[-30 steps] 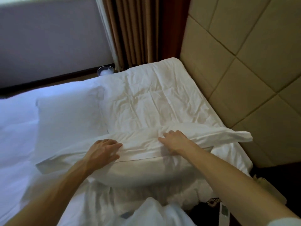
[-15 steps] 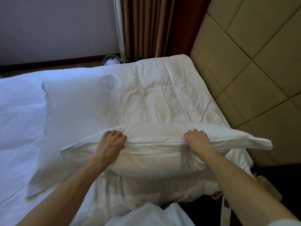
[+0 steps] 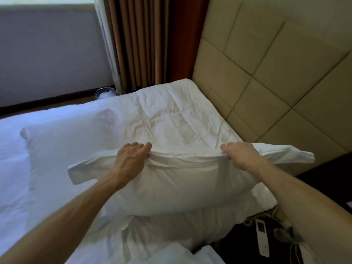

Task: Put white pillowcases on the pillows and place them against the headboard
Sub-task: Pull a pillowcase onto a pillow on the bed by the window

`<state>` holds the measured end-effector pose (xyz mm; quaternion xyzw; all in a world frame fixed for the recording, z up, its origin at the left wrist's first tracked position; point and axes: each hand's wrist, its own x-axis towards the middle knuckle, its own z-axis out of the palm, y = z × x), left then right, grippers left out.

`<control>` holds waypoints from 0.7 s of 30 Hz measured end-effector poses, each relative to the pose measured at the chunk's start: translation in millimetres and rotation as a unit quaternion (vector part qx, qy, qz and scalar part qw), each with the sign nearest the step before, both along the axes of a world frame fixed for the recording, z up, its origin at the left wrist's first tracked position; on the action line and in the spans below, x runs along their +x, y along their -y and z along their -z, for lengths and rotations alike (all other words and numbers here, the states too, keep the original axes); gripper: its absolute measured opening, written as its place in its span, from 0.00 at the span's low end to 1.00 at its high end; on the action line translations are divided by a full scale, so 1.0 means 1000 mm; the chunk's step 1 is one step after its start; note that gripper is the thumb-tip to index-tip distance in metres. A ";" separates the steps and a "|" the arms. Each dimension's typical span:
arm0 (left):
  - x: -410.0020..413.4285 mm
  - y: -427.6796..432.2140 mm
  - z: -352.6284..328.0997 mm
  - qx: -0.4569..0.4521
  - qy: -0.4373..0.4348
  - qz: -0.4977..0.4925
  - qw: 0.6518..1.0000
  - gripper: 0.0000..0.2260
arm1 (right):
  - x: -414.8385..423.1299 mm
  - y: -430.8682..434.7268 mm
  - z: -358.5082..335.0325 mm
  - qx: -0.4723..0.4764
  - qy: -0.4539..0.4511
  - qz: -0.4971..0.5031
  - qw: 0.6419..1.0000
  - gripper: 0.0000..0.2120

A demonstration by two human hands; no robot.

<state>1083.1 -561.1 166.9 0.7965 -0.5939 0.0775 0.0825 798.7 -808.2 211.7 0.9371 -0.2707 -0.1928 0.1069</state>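
A white-cased pillow [image 3: 177, 185] is held up off the bed in front of me, its top flap spreading out to both sides. My left hand [image 3: 131, 159] grips the pillow's upper edge on the left, fingers curled over it. My right hand [image 3: 241, 155] grips the same edge on the right. A second white pillow [image 3: 62, 149] lies flat on the bed to the left. The padded beige headboard [image 3: 266, 82] rises at the right, beside the bed's wrinkled white sheet [image 3: 171, 115].
Brown curtains [image 3: 144, 40] hang behind the bed's far corner, with a small round bin [image 3: 105, 92] on the floor by them. A dark nightstand at lower right holds a white remote [image 3: 262, 237]. More white fabric [image 3: 177, 254] lies at the bottom edge.
Both hands have lifted the pillow off the bed and moved further apart along its top edge. The pillow now hangs from that edge.
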 end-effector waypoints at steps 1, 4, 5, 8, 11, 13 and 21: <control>0.002 0.007 -0.006 -0.008 0.001 0.011 1.000 0.06 | -0.004 0.000 -0.012 -0.003 -0.001 0.007 1.000 0.13; 0.006 0.028 -0.026 -0.019 0.004 0.043 0.999 0.07 | -0.019 -0.001 -0.042 -0.006 -0.015 0.044 0.999 0.07; 0.007 0.036 -0.030 -0.021 0.003 0.055 0.998 0.07 | -0.024 -0.003 -0.048 -0.003 -0.020 0.058 0.998 0.07; 0.012 0.059 -0.036 -0.015 -0.007 0.083 0.996 0.07 | -0.038 -0.011 -0.056 0.005 -0.011 0.096 0.995 0.07; 0.014 0.082 -0.036 -0.004 -0.008 0.099 0.995 0.09 | -0.050 -0.020 -0.047 0.022 -0.008 0.134 0.991 0.07; 0.012 0.097 -0.033 0.008 -0.002 0.112 0.994 0.09 | -0.061 -0.022 -0.032 0.044 0.001 0.152 0.987 0.06; 0.002 0.132 0.019 0.110 0.060 0.133 0.983 0.09 | -0.082 -0.015 0.048 0.085 0.034 0.185 0.979 0.08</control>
